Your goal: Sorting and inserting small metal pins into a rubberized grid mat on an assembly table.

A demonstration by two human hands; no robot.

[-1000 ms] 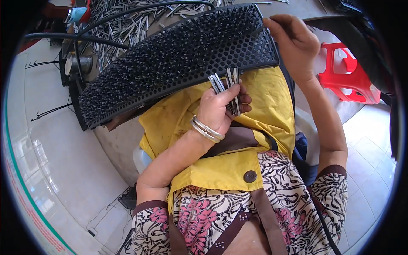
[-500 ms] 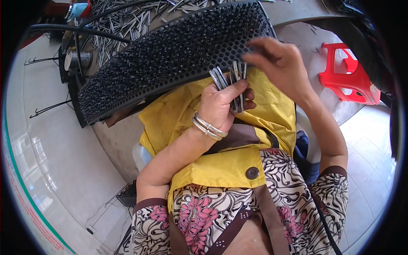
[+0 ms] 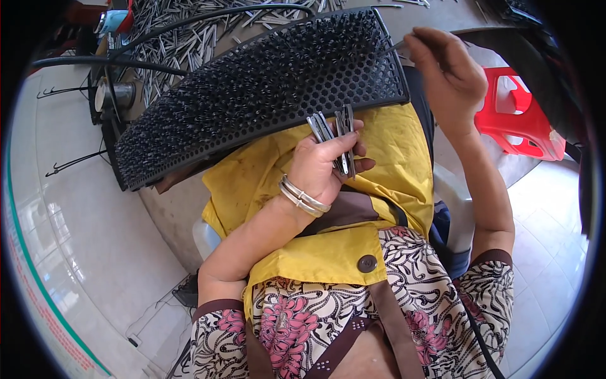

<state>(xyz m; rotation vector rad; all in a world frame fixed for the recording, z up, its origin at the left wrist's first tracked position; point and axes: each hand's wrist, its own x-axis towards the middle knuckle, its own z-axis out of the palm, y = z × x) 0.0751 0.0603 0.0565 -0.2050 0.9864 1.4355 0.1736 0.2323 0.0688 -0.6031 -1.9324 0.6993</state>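
My left hand [image 3: 319,161] is closed round a bundle of thin metal strips [image 3: 344,142], split into two clusters by the thumb. It rests above my yellow apron [image 3: 391,151], just below the near edge of a black perforated rack [image 3: 360,91]. Many small dark pieces [image 3: 252,82] stand upright in the rack's holes; bare holes show along its near side and right part. My right hand [image 3: 451,79] is beyond the rack's right end, thumb and fingers pinched on one thin grey metal strip [image 3: 398,46] that points toward the rack's corner.
A heap of loose metal strips [image 3: 151,63] lies on the table behind the rack. Black cables [image 3: 113,61] cross the rack's upper left side, near a metal can [image 3: 120,95]. A red plastic stool [image 3: 517,123] stands at the right.
My right hand has moved up and to the right, away from the bundle, and a strip now shows at its fingertips. My left hand and its bundle have dropped slightly.
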